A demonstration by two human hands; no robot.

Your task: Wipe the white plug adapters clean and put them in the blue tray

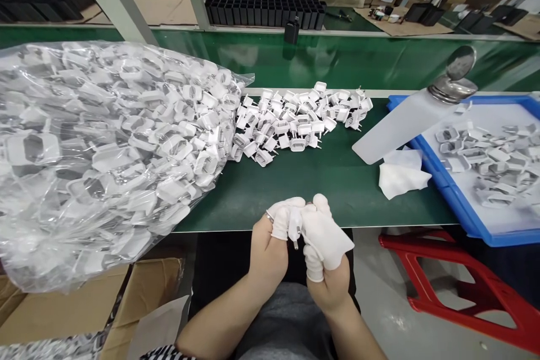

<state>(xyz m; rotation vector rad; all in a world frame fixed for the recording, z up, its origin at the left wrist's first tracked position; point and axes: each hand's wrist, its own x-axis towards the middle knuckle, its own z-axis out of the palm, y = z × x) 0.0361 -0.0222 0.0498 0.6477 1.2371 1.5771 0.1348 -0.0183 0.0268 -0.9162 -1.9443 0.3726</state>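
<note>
Both my hands meet at the front edge of the green bench, with white finger cots on several fingers. Closed fingers of my left hand (269,244) hold a small white plug housing (295,225), its pins pointing down toward me. My right hand (333,278) pinches a folded white cloth (329,239) right beside the housing; the fingers partly hide where cloth and housing meet. Beyond my hands lies a loose pile of similar white plug housings (297,118). A large clear plastic bag (113,140) full of more housings fills the left side.
A white bottle with a metal lid (400,124) stands at the right, slanting in view, beside another white cloth (403,177). A blue tray (447,185) holds more housings. Behind are black cases (265,11). Below are a red stool (459,275) and a cardboard box (143,292).
</note>
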